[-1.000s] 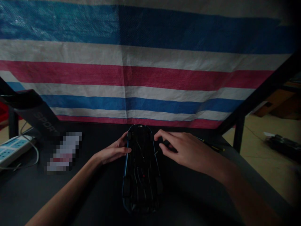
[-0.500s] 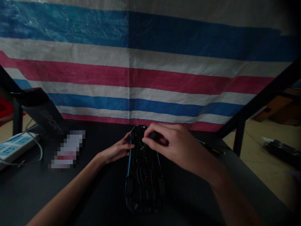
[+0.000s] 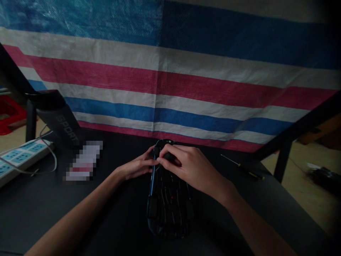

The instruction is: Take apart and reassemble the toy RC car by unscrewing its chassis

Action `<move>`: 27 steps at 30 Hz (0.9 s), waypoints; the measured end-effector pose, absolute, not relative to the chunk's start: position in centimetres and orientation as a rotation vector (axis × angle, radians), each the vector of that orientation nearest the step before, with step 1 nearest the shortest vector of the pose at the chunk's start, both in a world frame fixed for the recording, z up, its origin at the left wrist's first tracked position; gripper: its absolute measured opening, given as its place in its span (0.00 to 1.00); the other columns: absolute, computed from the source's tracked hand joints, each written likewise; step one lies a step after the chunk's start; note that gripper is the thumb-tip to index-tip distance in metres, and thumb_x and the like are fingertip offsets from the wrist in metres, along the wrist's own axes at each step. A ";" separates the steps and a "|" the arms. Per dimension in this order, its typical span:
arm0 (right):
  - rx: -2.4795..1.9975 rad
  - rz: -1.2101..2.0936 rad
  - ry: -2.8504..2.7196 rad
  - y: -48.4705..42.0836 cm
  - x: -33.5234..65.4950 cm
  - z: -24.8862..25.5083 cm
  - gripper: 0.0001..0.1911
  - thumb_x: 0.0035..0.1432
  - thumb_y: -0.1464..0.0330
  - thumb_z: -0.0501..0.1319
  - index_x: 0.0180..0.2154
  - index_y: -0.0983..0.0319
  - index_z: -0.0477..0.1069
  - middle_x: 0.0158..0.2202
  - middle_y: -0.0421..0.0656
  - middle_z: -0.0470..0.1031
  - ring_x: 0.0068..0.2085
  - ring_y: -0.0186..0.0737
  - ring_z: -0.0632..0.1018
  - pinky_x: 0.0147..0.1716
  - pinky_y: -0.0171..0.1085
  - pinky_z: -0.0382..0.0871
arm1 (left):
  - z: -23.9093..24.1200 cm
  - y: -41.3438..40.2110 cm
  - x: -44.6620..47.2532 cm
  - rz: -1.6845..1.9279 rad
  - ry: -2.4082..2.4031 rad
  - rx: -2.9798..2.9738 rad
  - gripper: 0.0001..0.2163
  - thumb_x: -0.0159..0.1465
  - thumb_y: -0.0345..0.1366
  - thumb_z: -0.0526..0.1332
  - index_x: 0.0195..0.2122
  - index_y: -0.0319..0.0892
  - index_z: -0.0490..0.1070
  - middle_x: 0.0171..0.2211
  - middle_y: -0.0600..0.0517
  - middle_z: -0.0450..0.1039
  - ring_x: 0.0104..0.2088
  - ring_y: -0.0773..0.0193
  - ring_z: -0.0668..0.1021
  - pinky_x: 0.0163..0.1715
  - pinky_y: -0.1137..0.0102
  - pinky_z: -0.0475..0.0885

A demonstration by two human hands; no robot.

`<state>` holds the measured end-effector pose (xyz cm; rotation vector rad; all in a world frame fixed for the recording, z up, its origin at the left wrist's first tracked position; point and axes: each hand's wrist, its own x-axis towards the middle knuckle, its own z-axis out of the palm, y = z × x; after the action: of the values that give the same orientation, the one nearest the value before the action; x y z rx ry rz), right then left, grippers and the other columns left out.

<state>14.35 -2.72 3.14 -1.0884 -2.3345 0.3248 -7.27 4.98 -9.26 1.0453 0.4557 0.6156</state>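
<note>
A toy car [image 3: 170,209] with a blue body lies upside down on the dark tabletop, its black underside and wheels facing up. My left hand [image 3: 137,166] grips the car's left side near the far wheel, thumb towards me. Over the car's far end, my right hand [image 3: 183,160] pinches a screwdriver [image 3: 168,155] by its dark handle. Its fingertips are close to the left hand's, at the car's left edge. The tool's tip is too dark to make out. A second screwdriver [image 3: 250,172], black and yellow with a thin shaft, rests on the table to the right.
On the left are a white power strip [image 3: 26,156] with a grey cable, a dark bottle [image 3: 57,115] marked SPORT, and a blurred-out white and red item [image 3: 84,160]. A striped sheet [image 3: 186,81] hangs behind the table [image 3: 106,224], between dark frame bars.
My right hand has moved left across the car with its screwdriver, towards the left edge. The left hand keeps its hold. The view has shifted, showing more of the screwdriver on the table.
</note>
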 end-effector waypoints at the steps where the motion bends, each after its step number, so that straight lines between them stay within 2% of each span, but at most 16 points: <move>1: -1.088 0.321 -2.342 -2.7 14.3 3.1 0.09 0.74 0.61 0.59 0.45 0.57 0.75 0.40 0.39 0.81 0.37 0.34 0.79 0.37 0.34 0.67 | -9.3 5.0 -7.3 0.616 0.455 1.045 0.39 0.66 0.31 0.69 0.74 0.54 0.51 0.61 0.46 0.72 0.57 0.56 0.78 0.55 0.63 0.71; 5: -1.110 0.287 -2.377 -2.6 14.3 2.9 0.09 0.75 0.60 0.58 0.47 0.57 0.74 0.39 0.39 0.81 0.36 0.35 0.79 0.36 0.35 0.67 | -9.4 5.0 -7.2 0.615 0.477 1.016 0.39 0.66 0.31 0.70 0.73 0.54 0.52 0.56 0.47 0.74 0.53 0.58 0.79 0.54 0.63 0.72; 9: -1.166 0.119 -2.437 -2.8 14.0 2.7 0.11 0.76 0.61 0.56 0.50 0.57 0.73 0.41 0.42 0.82 0.41 0.39 0.81 0.43 0.39 0.69 | -9.7 5.1 -7.3 0.644 0.462 0.995 0.37 0.65 0.30 0.71 0.71 0.55 0.58 0.47 0.53 0.75 0.46 0.63 0.79 0.46 0.69 0.72; 12: -1.175 0.047 -2.444 -3.1 13.7 2.6 0.11 0.74 0.64 0.55 0.51 0.58 0.73 0.43 0.43 0.83 0.44 0.43 0.81 0.48 0.42 0.70 | -9.9 5.2 -7.4 0.655 0.447 1.016 0.34 0.65 0.31 0.71 0.69 0.55 0.61 0.49 0.52 0.75 0.48 0.63 0.79 0.47 0.69 0.72; 16: -1.035 0.073 -2.450 -3.3 13.4 2.5 0.13 0.72 0.69 0.55 0.55 0.59 0.71 0.53 0.44 0.81 0.50 0.42 0.80 0.56 0.43 0.67 | -10.2 5.4 -7.5 0.652 0.482 1.040 0.32 0.66 0.30 0.70 0.70 0.52 0.62 0.53 0.49 0.75 0.52 0.59 0.78 0.50 0.67 0.71; 17: -1.027 0.060 -2.456 -3.3 13.3 2.5 0.12 0.73 0.69 0.55 0.54 0.58 0.71 0.52 0.43 0.81 0.50 0.41 0.80 0.56 0.43 0.67 | -10.2 5.4 -7.6 0.654 0.490 1.039 0.32 0.66 0.30 0.70 0.70 0.52 0.62 0.54 0.48 0.75 0.52 0.59 0.78 0.50 0.67 0.71; 19: -1.090 0.011 -2.460 -3.4 13.1 2.5 0.11 0.75 0.65 0.54 0.51 0.58 0.72 0.44 0.42 0.83 0.44 0.41 0.81 0.49 0.42 0.69 | -10.2 5.4 -7.6 0.656 0.502 1.030 0.34 0.65 0.30 0.72 0.70 0.52 0.61 0.52 0.49 0.75 0.50 0.60 0.79 0.49 0.68 0.72; 21: -1.194 -0.028 -2.444 -3.6 13.0 2.6 0.13 0.76 0.61 0.52 0.48 0.58 0.73 0.36 0.41 0.81 0.37 0.42 0.80 0.42 0.42 0.70 | -10.2 5.4 -7.7 0.657 0.505 1.027 0.38 0.63 0.31 0.73 0.71 0.53 0.60 0.50 0.50 0.76 0.48 0.62 0.79 0.46 0.70 0.72; 22: -1.222 -0.029 -2.430 -3.7 12.9 2.6 0.14 0.76 0.61 0.51 0.47 0.58 0.73 0.34 0.41 0.81 0.36 0.42 0.80 0.41 0.42 0.70 | -10.1 5.3 -7.7 0.654 0.507 1.031 0.39 0.63 0.31 0.73 0.71 0.53 0.59 0.50 0.51 0.76 0.48 0.62 0.79 0.45 0.70 0.73; 27: -1.060 0.058 -2.435 -3.6 12.8 2.6 0.11 0.73 0.67 0.55 0.53 0.58 0.70 0.51 0.45 0.81 0.49 0.42 0.80 0.52 0.42 0.70 | -10.0 5.3 -7.6 0.654 0.496 1.064 0.35 0.64 0.31 0.72 0.70 0.52 0.61 0.57 0.47 0.74 0.55 0.56 0.77 0.52 0.66 0.72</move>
<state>12.82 -3.58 2.58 -1.0604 -2.4348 0.0583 -7.58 5.27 -10.00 1.0641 0.4957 0.6539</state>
